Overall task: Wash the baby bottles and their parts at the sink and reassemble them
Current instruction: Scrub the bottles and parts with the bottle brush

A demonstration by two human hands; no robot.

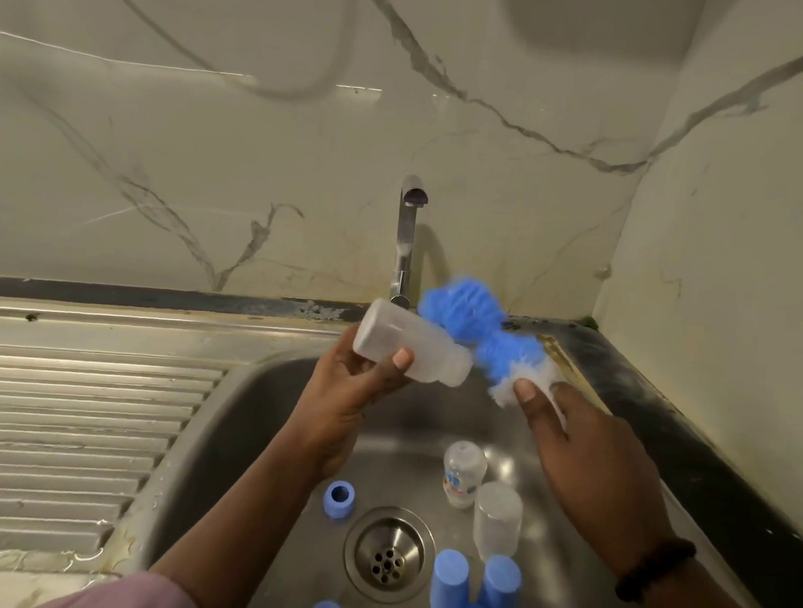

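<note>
Left hand (354, 385) grips a clear, frosted plastic baby bottle (409, 344), held tilted over the sink basin with its base up and to the left and its open mouth down and to the right; thumb lies across the bottle's side. Right hand (588, 451) is closed around the white handle end of a blue-and-white bristle bottle brush (478, 332). The blue bristle head is motion-blurred and sits just beside the bottle's mouth, outside it; whether bristles touch the rim cannot be told. A dark beaded bracelet (653, 573) circles the right wrist.

Below the hands, in the stainless steel sink basin (261, 412): a second clear bottle with a printed label (463, 472), and an upturned clear plastic cap (497, 521) just beside it. Two light blue cups (474, 585) stand inverted right of the round metal drain strainer (389, 554). Two blue screw rings (339, 499) lie left of the drain, one at the bottom frame edge.

Chrome tap (405, 243) rises behind the bottle; no water stream visible. Ribbed drainboard (62, 438) to the left, wet near its front.
</note>
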